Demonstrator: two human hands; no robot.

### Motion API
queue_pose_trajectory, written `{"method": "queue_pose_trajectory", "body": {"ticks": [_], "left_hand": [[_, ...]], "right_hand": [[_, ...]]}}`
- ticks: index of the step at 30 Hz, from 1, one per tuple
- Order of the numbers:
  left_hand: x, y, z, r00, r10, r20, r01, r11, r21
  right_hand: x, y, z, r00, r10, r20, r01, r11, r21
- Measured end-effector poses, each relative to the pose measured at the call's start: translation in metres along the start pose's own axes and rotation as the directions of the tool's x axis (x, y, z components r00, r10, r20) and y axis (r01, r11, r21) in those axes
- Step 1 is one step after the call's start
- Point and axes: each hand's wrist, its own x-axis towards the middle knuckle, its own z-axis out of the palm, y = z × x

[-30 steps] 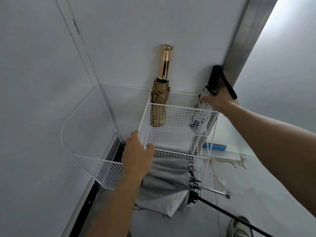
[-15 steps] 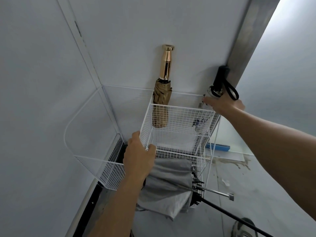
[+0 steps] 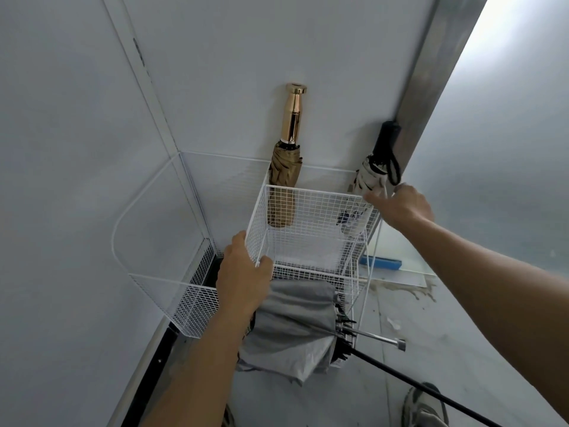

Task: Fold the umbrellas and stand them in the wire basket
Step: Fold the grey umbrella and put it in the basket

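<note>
Now that the right hand (image 3: 406,208) has let go of the neck it gripped 0.5 s ago, the white patterned folding umbrella with the black handle and wrist strap (image 3: 368,177) stands by itself. It is at the far right corner of the square white wire-mesh basket (image 3: 323,211), handle up against the wall. The tan folding umbrella with the polished gold handle (image 3: 284,171) has not moved. It stands at the far left corner, its lower half showing through the mesh. That makes 2 umbrellas upright at the basket, and I judge this placement finished. Below the basket's near side lies 1 slack grey fabric umbrella (image 3: 292,328), its bare steel shaft (image 3: 369,335) sticking out to the right. It looks unfolded and is probably next.

The right hand now hangs just under the black strap, at the far right rim, the arm reaching in from the right. Its fingers stretch loosely leftward toward the white canopy and close round nothing. I cannot tell whether their tips touch fabric or wire. The left hand (image 3: 243,285) keeps its grip on the near left corner of the rim. Its thumb is hooked inside the mesh with the fingers outside, steadying the basket.
</note>
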Motion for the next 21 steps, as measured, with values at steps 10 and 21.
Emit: {"method": "queue_pose_trajectory", "body": {"ticks": [10, 21], "left_hand": [[-0.01, -0.01, -0.008, 0.999, 0.024, 0.038, -0.025, 0.999, 0.023], [-0.008, -0.017, -0.015, 0.996, 0.057, 0.075, -0.064, 0.993, 0.098]], "right_hand": [[-0.13, 0.064, 0.108, 0.824, -0.14, 0.55, 0.303, 0.928, -0.219], [-0.14, 0.103, 0.146, 0.836, -0.21, 0.507, 0.46, 0.77, -0.441]]}}
